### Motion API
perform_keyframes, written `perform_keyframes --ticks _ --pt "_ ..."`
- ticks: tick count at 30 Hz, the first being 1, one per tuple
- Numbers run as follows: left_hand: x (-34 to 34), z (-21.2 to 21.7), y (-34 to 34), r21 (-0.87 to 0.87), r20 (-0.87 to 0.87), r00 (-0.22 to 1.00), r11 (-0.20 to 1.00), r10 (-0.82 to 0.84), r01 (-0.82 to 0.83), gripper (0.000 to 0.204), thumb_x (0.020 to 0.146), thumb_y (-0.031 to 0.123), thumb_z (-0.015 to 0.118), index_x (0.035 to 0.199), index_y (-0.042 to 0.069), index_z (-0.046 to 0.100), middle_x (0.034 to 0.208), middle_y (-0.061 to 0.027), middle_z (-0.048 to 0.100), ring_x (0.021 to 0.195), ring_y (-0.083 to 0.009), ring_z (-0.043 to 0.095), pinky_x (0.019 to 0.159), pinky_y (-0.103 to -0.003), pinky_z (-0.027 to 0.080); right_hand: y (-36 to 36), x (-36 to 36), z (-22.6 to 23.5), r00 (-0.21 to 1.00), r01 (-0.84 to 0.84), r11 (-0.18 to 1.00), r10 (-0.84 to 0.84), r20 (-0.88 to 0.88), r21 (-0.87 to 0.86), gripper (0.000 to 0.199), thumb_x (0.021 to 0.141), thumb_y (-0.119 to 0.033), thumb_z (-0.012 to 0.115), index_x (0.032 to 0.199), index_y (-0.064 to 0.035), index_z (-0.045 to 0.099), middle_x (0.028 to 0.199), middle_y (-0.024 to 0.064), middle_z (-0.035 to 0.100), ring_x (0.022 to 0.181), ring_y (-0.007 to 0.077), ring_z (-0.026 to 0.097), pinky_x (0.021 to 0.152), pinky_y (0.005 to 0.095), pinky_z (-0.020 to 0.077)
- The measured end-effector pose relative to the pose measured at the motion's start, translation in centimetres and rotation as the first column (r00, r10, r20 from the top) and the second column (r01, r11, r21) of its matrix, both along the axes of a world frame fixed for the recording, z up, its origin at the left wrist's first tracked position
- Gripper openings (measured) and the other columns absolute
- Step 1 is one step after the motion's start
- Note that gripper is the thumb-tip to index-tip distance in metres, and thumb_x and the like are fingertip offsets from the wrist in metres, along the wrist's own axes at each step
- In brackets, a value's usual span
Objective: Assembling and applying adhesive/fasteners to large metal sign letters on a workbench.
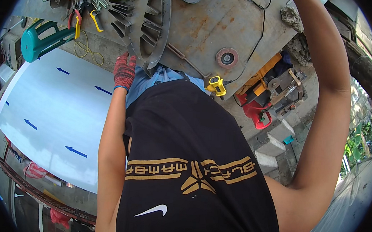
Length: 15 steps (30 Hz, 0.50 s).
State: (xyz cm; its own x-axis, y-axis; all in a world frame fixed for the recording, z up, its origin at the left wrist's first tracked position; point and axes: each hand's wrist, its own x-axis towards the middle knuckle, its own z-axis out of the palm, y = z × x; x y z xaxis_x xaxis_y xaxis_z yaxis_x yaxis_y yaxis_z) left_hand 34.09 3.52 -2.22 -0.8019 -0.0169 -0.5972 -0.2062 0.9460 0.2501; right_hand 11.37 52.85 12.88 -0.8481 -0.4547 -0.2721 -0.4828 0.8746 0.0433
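My left hand (124,72), in a red and black knit glove with a blue cuff, is at the near edge of the metal table (196,35). Its fingers point away from me, a little apart, against the near end of a curved metal frame (165,32). Whether they press on the frame is hard to tell. Sharp-looking metal fins stand along the frame's inner side. My right arm (330,83) reaches far up and out past the top edge, so that hand is out of sight. A flap disc (227,57) lies on the table, right of a long thin metal rod (185,60).
A yellow and black power tool (217,86) with a black cord sits at the near edge. Pliers (96,21) and bolts (98,0) lie far left, by a green tool case (44,39). Right of the table are a concrete lump (292,18) and a red-based machine (259,110).
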Motion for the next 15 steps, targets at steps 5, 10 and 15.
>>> perform_keyframes --ticks 5,10,15 --pt "0.3 0.2 -0.3 -0.019 -0.008 1.0 1.0 -0.013 0.012 0.053 0.098 0.045 0.057 0.135 0.008 0.058 0.136 -0.022 0.058 0.128 -0.0386 0.052 0.109 -0.047 0.04 -1.5 -1.2 -0.4 0.999 -0.026 0.998 0.027 -0.018 0.05 0.024 0.073 -0.013 0.07 0.096 -0.0106 0.075 0.094 0.0052 0.069 0.103 0.0265 0.055 0.089 0.0507 0.0396" --pt "0.3 0.2 -0.1 0.013 -0.014 1.0 1.0 0.015 -0.015 0.052 0.098 0.044 0.057 0.134 0.007 0.059 0.136 -0.0223 0.058 0.128 -0.0386 0.052 0.109 -0.047 0.04 -1.0 -0.6 -0.7 0.997 -0.055 0.998 0.055 -0.058 0.006 0.022 0.074 -0.012 0.069 0.095 -0.0108 0.076 0.094 0.0051 0.068 0.103 0.0269 0.054 0.088 0.0495 0.0386" --pt "0.2 0.0 0.1 0.034 -0.023 1.0 0.999 0.018 -0.017 0.052 0.098 0.044 0.057 0.134 0.007 0.06 0.137 -0.0226 0.057 0.129 -0.0387 0.052 0.11 -0.046 0.04 3.6 0.2 -1.4 0.94 0.174 0.641 0.12 0.321 -0.748 0.024 0.076 -0.011 0.068 0.097 -0.0149 0.078 0.094 0.0053 0.067 0.103 0.0275 0.053 0.09 0.0515 0.0354"
